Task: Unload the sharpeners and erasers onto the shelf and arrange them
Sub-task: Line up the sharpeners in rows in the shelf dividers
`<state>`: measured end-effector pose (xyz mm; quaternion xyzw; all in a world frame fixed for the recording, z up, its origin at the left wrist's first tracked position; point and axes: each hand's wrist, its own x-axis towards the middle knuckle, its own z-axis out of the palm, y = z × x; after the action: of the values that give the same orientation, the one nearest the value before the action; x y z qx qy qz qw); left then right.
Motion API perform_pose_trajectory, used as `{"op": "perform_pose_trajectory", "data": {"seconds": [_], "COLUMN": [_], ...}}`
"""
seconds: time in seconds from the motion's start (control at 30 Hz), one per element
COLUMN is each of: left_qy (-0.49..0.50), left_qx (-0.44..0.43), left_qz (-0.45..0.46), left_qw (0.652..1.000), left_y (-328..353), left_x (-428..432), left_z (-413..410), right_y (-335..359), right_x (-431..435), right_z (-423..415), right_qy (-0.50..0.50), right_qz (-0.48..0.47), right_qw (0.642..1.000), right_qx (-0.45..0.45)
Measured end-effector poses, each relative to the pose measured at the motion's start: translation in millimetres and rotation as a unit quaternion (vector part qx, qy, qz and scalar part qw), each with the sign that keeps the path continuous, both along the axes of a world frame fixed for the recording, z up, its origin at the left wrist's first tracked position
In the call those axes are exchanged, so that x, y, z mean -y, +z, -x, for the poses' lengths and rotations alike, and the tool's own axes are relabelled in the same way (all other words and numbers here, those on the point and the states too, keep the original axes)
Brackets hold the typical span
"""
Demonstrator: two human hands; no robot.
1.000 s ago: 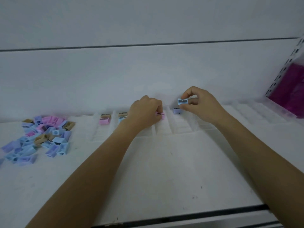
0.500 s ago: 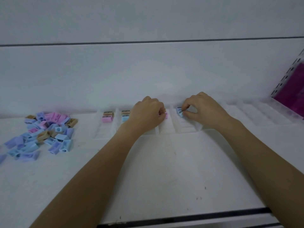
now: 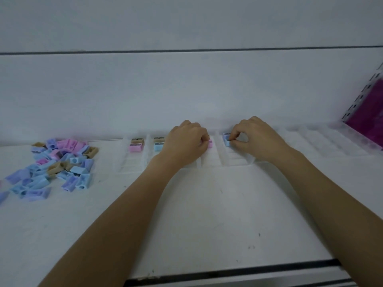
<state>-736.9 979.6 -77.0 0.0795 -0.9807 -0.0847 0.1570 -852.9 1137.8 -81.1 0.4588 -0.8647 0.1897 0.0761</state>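
One white shelf (image 3: 207, 214) carries two clear slotted trays, the near tray (image 3: 234, 160) at 12 o'clock and the far tray (image 3: 323, 141) at 2 o'clock. At 9 o'clock lies one heap of sharpeners (image 3: 56, 164), too jumbled to count. Of the two hands at 12 o'clock, the left hand (image 3: 184, 141) pinches one pink sharpener (image 3: 210, 143). The right hand (image 3: 259, 139) pinches one blue sharpener (image 3: 227, 142) in its lane. Four slotted sharpeners (image 3: 135, 147) stand at 11 o'clock, two per lane.

A shop: white display shelf (image 3: 207, 214), perforated upright (image 3: 359, 98), clear divider trays (image 3: 323, 141).
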Motion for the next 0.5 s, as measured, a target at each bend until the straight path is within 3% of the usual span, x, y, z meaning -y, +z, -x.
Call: {"op": "perform_pose_trajectory", "data": {"seconds": [0.13,0.3,0.5], "left_qy": [0.008,0.006,-0.003], "left_qx": [-0.022,0.045,0.053], "left_qz": [0.021,0.018,0.006], "left_qw": [1.000,0.999,0.999], "left_y": [-1.3,-4.1,-3.4], "left_x": [2.1,2.4,2.6], "left_z": [-0.3,1.1,-0.1], "right_y": [0.2,-3.6,-4.5], "right_x": [-1.7,-0.3,-0.3], "right_z": [3.8,2.4,4.4], "right_qy": [-0.008,0.006,0.007], "right_qz": [0.017,-0.032,-0.043], "right_qw": [1.000,0.999,0.999], "right_qx": [-0.018,-0.001,0.007]}}
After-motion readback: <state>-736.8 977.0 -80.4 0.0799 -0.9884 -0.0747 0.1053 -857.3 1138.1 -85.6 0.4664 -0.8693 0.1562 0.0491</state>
